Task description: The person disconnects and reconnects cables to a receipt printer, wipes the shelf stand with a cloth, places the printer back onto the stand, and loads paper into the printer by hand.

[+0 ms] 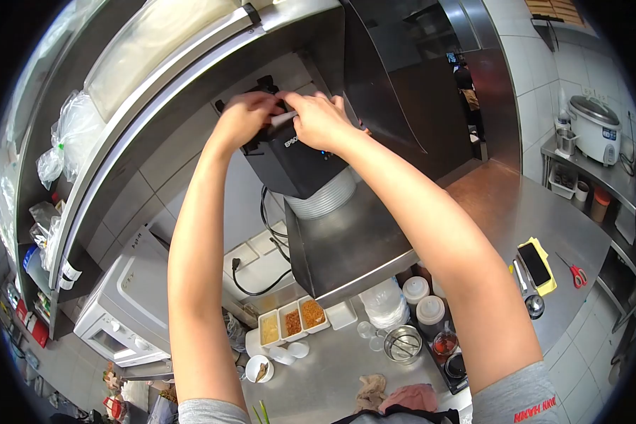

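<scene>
Both arms reach up to a black EPSON printer [300, 166], which stands on a stack of pale round lids or plates [323, 198] on a steel shelf [353, 244]. At the printer's top left, my left hand [244, 119] has its fingers curled and smeared by motion. My right hand [316, 120] is over the top of the printer, its fingers bent around a pale strip or flap [283, 118]. What lies under the fingertips is partly hidden.
Below are three trays of toppings [292, 321], squeeze bottles [430, 309] and a metal bowl [403, 343]. A phone [535, 263] and red scissors [579, 276] lie right. A white microwave [124, 307] stands left; a black cable [261, 290] hangs below the printer.
</scene>
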The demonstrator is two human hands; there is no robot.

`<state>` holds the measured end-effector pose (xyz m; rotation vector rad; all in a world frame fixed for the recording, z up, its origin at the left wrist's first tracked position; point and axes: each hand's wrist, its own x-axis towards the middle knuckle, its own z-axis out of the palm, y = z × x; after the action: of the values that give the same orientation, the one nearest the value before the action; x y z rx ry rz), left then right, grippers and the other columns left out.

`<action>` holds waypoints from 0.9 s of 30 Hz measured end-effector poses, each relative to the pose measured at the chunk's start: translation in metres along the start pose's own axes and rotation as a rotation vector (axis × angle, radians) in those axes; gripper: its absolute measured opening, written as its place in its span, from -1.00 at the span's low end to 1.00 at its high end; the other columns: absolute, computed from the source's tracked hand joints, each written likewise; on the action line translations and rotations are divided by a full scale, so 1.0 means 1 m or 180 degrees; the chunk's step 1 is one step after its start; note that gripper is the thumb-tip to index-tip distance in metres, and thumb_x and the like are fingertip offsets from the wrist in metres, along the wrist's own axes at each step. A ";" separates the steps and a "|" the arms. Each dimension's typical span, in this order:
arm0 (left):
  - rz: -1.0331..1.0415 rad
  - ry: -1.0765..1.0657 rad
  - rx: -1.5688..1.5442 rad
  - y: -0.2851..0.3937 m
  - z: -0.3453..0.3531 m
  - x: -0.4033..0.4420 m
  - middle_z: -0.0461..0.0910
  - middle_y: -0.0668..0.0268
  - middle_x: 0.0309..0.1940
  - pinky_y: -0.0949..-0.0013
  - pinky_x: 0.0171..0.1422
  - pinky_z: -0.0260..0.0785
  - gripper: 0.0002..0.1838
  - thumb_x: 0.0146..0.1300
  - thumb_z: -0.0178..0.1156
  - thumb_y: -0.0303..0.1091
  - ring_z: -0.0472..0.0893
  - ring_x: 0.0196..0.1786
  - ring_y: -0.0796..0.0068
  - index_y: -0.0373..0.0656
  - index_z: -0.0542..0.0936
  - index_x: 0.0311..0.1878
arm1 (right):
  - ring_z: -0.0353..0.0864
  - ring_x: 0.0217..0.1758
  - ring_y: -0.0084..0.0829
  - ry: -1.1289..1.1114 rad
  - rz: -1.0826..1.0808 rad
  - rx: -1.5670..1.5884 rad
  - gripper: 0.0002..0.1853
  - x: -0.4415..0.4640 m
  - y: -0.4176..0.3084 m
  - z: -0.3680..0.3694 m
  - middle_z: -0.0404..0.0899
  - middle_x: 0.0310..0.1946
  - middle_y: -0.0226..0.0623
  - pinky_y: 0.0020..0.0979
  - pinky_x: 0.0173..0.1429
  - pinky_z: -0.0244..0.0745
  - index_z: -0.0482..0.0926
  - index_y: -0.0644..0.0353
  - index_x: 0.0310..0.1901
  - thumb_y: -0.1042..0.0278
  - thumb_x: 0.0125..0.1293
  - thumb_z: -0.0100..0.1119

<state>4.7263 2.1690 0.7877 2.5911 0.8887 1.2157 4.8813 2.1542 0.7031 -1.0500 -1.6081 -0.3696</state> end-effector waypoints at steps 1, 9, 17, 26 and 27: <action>-0.0094 0.0296 -0.0302 -0.009 -0.008 -0.001 0.68 0.08 -0.28 0.40 -0.08 0.48 -0.72 0.25 0.13 -0.37 0.68 -0.22 0.38 -0.36 0.59 -0.07 | 0.51 0.13 -0.17 -0.0315 0.0048 -0.0062 -0.58 0.005 -0.003 -0.003 0.60 -0.02 -0.26 0.12 0.26 0.11 0.52 -0.04 0.09 0.45 0.17 -0.03; -0.1560 0.1678 -0.0650 -0.100 -0.033 0.022 0.45 0.22 0.21 0.26 0.05 0.41 -0.47 0.33 0.07 -0.08 0.48 0.15 0.40 -0.16 0.40 0.28 | 0.57 -0.01 -0.27 0.0341 0.0040 0.0273 -0.79 -0.007 0.008 0.014 0.64 -0.18 -0.40 -0.03 0.12 0.16 0.71 0.00 -0.27 0.34 0.25 0.04; -0.0578 0.1844 -0.1168 -0.109 -0.021 0.036 0.54 0.34 -0.19 0.41 -0.24 0.27 -0.59 0.34 0.10 -0.26 0.39 -0.26 0.55 -0.22 0.48 0.20 | 0.60 -0.13 -0.18 0.0870 -0.0253 0.0429 -0.84 -0.013 0.020 0.019 0.62 -0.26 -0.32 -0.16 -0.07 0.37 0.67 0.12 -0.25 0.38 0.27 0.08; 0.0187 0.1527 -0.0768 -0.122 -0.013 0.013 0.63 0.27 -0.06 0.51 0.10 0.32 -0.59 0.33 0.16 -0.37 0.54 -0.07 0.55 -0.26 0.47 0.22 | 0.59 -0.13 -0.11 0.0880 -0.0337 0.0667 -0.84 -0.013 0.025 0.021 0.60 -0.25 -0.24 -0.18 -0.06 0.50 0.67 0.17 -0.28 0.43 0.25 0.07; 0.0256 0.1423 -0.0598 -0.121 -0.012 0.007 0.63 0.26 -0.03 0.51 0.14 0.31 -0.58 0.34 0.16 -0.37 0.54 -0.01 0.55 -0.26 0.47 0.23 | 0.59 -0.12 -0.12 0.0901 -0.0348 0.0635 -0.86 -0.014 0.024 0.020 0.59 -0.27 -0.24 -0.22 -0.06 0.50 0.66 0.18 -0.28 0.45 0.25 0.09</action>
<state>4.6662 2.2706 0.7564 2.2642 0.6954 1.8475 4.8875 2.1759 0.6768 -0.7257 -1.4176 -0.4029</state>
